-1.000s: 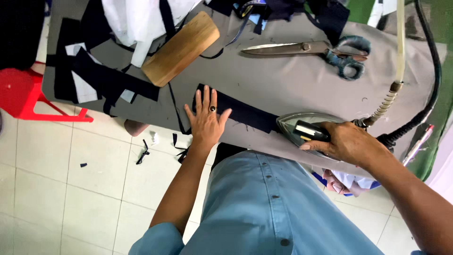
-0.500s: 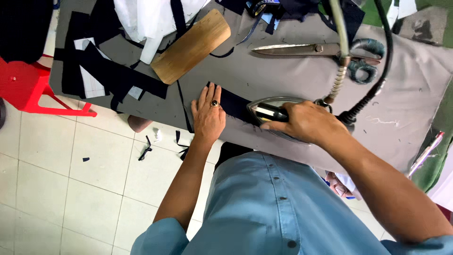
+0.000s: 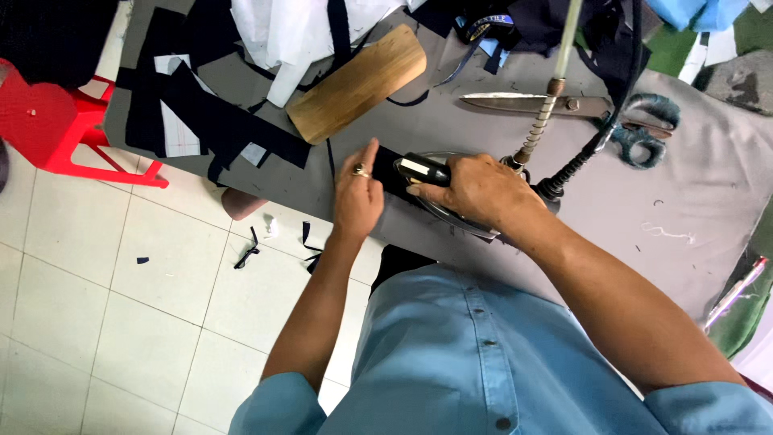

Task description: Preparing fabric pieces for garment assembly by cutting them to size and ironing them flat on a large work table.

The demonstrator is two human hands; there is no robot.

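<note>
My right hand (image 3: 477, 191) grips the black handle of a steam iron (image 3: 425, 171) that rests on a dark strip of fabric (image 3: 390, 171) on the grey padded table (image 3: 692, 201). My left hand (image 3: 358, 196), with a ring on one finger, is just left of the iron's tip, its fingers partly curled and its fingertips on the end of the dark strip. Most of the strip is hidden under the iron and my hands.
A wooden block (image 3: 357, 84) lies beyond my left hand. Large scissors (image 3: 564, 107) lie further right. The iron's hose and spring-wrapped cord (image 3: 541, 121) rise from its rear. Dark and white fabric pieces (image 3: 201, 113) cover the table's left end. A red stool (image 3: 56, 129) stands on the tiled floor.
The iron has slid left along the dark strip toward my left hand. My left hand has drawn back from flat with spread fingers to curled fingers at the strip's end.
</note>
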